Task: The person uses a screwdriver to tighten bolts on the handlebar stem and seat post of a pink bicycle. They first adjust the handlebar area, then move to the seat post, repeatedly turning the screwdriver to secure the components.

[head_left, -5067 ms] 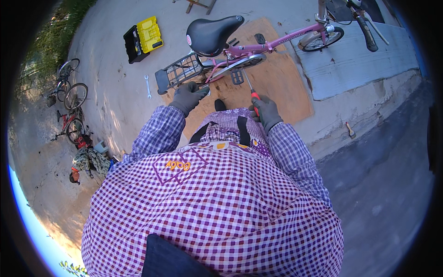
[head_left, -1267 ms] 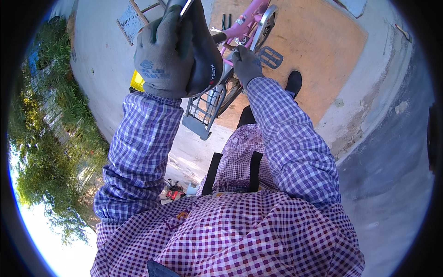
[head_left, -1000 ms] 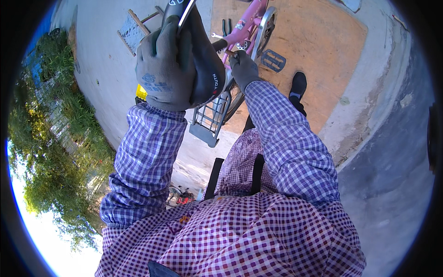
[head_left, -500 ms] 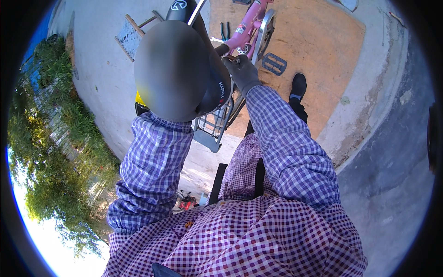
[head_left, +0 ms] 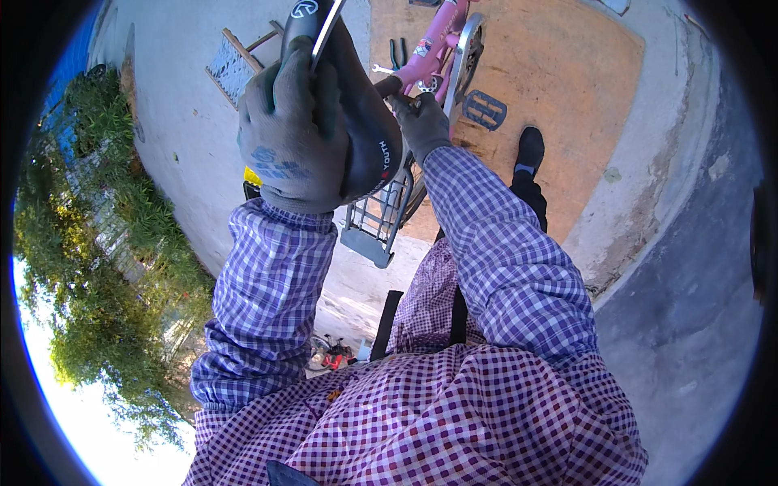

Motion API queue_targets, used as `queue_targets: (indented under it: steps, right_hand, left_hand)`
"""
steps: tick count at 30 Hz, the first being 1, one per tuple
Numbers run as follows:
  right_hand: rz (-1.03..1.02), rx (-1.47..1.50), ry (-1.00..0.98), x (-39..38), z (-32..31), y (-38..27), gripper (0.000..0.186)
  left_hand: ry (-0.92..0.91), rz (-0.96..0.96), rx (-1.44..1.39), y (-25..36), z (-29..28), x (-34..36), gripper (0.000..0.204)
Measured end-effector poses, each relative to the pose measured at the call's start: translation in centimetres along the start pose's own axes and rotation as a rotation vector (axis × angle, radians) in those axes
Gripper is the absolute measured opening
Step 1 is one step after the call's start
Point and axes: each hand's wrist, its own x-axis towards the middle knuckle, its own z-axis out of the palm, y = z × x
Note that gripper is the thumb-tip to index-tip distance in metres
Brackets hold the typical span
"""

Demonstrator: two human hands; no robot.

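A bicycle with a glossy pink tubular frame (head_left: 433, 40) stands over a flat tan board (head_left: 575, 97), its front part running out at the upper edge of the view. Its smooth black padded saddle (head_left: 361, 97) lies nearest the camera, the long narrow nose pointing up the view, with a pale round emblem near the tip and small light lettering along the wide end. Below the saddle a short black sleeve (head_left: 389, 86) meets the pink tubing, and a curved silver chain guard (head_left: 463, 61) runs beside a black ridged pedal (head_left: 485, 110). A dark grey slatted rear rack (head_left: 369, 245) sticks out under the saddle's wide end. The left hand (head_left: 296, 138), in a grey knitted glove, is raised beside the saddle's left flank, back toward the camera, its fingers curled around a slim silver metal bar (head_left: 327, 34) that slants up past the nose. The right hand (head_left: 423, 125), in a matching glove, reaches in lower down with bent fingers against the area under the saddle; whether it grasps a part there cannot be told. Both forearms stretch forward in blue-and-white checked sleeves (head_left: 271, 275), elbows apart.
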Motion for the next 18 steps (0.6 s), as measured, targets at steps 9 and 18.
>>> queue_targets:
  steps: [9,18]
  right_hand:
    - [-0.055,-0.091,0.071,0.5,0.4,-0.6,0.054]
    - [-0.015,-0.126,0.056,0.7,0.2,-1.6,0.056]
  left_hand:
    - [-0.053,-0.052,0.022,0.3,-0.4,1.0,0.033]
    - [-0.037,-0.04,0.007,-0.3,-0.2,1.4,0.032]
